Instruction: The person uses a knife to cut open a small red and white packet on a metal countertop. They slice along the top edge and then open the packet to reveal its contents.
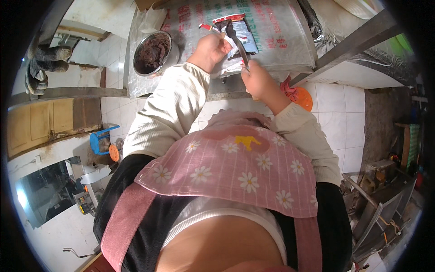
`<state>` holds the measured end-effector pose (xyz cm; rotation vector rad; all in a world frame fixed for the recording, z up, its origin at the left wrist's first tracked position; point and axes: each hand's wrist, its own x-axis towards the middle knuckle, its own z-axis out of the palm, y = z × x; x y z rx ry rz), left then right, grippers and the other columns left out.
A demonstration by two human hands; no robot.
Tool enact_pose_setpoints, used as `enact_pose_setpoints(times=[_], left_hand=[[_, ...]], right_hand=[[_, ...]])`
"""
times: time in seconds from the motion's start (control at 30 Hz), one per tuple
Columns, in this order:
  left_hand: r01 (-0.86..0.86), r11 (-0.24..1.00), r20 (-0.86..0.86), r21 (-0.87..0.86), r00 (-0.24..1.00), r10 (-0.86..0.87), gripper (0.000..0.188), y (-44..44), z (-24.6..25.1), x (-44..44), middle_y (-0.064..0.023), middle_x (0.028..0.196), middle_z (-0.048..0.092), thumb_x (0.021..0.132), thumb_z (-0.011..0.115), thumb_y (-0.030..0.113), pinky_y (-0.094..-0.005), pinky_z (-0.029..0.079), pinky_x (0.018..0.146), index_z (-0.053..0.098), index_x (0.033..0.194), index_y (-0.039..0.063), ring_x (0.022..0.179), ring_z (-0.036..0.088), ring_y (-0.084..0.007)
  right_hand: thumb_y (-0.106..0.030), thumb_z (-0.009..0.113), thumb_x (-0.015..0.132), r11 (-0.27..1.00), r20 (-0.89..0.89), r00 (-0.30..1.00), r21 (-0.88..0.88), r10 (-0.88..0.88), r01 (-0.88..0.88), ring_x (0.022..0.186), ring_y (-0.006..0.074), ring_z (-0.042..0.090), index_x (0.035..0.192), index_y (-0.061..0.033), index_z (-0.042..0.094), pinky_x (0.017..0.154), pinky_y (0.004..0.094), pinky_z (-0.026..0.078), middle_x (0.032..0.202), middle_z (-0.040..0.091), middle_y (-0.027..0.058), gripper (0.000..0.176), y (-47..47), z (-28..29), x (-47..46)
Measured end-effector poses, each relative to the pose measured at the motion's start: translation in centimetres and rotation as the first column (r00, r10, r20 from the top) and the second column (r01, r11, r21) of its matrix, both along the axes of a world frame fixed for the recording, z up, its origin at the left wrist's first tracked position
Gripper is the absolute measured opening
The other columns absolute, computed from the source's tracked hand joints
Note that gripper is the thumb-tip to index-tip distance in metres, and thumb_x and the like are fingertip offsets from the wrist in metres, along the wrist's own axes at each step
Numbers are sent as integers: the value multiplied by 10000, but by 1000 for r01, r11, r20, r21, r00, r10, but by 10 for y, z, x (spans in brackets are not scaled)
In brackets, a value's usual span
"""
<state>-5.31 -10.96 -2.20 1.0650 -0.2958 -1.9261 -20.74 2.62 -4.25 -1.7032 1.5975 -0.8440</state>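
Note:
My left hand (pixel 211 48) pinches the near left edge of an opened foil packet (pixel 250 35) with a red top and a printed pale panel. My right hand (pixel 257 81) grips a long narrow utensil (pixel 241 47); whether it is a knife or a spatula I cannot tell. Its far part is dark and lies over the packet. Dark brown paste (pixel 222 25) shows inside the packet's upper part. Left of my left hand stands a round metal bowl (pixel 175 54), holding a dark reddish-brown paste (pixel 152 52).
The table is covered in printed plastic sheeting (pixel 190 20) bearing writing. A clear plastic bag (pixel 152 20) lies behind the bowl. Work gloves (pixel 47 64) hang on a metal frame at left. A slanted metal bar (pixel 353 40) rises at right. An orange stool (pixel 303 98) stands below the table.

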Motion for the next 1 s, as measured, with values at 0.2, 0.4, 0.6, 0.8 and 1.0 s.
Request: enact_pose_setpoints(times=[0.2, 0.4, 0.6, 0.8, 1.0], left_hand=[[-74, 997, -2, 1, 997, 74, 82, 7, 5, -3, -107, 828, 549, 946, 404, 22, -287, 466, 519, 467, 951, -31, 610, 521, -177], [8, 1000, -116, 19, 993, -6, 99, 9, 4, -1, -106, 816, 555, 947, 418, 38, -288, 471, 524, 482, 964, -36, 621, 531, -164], [295, 934, 585, -202, 801, -126, 216, 34, 22, -13, -63, 660, 570, 910, 573, 172, -243, 388, 467, 562, 786, -4, 501, 477, -124], [473, 852, 787, -222, 603, -130, 201, 40, 22, -20, -26, 620, 549, 871, 613, 172, -236, 351, 476, 561, 738, 29, 515, 446, -88], [398, 861, 677, -317, 731, -89, 160, 43, 20, -22, -33, 628, 557, 860, 598, 102, -255, 384, 495, 540, 732, 26, 536, 485, -110]], right_hand=[[-232, 507, 890, 997, 116, 993, 82, -1, -9, 785, 439, 583, 932, 46, 504, 714, 503, 455, 837, 589, 280, 281, -21, -9, 5], [-228, 490, 911, 956, 319, 947, 290, -45, -53, 600, 336, 631, 917, 65, 508, 575, 445, 494, 771, 603, 256, 294, -26, 21, 1], [-246, 491, 908, 975, 217, 976, 220, -24, -25, 637, 356, 641, 900, 58, 513, 601, 455, 495, 751, 616, 251, 304, -29, 2, -1], [-252, 490, 895, 990, 199, 979, 143, -39, 11, 717, 418, 620, 892, 46, 516, 671, 494, 472, 775, 612, 271, 300, -31, -18, 1], [-222, 492, 900, 976, 225, 974, 216, -34, -16, 703, 382, 591, 908, 54, 492, 626, 465, 461, 782, 582, 250, 277, -26, -8, 0]])
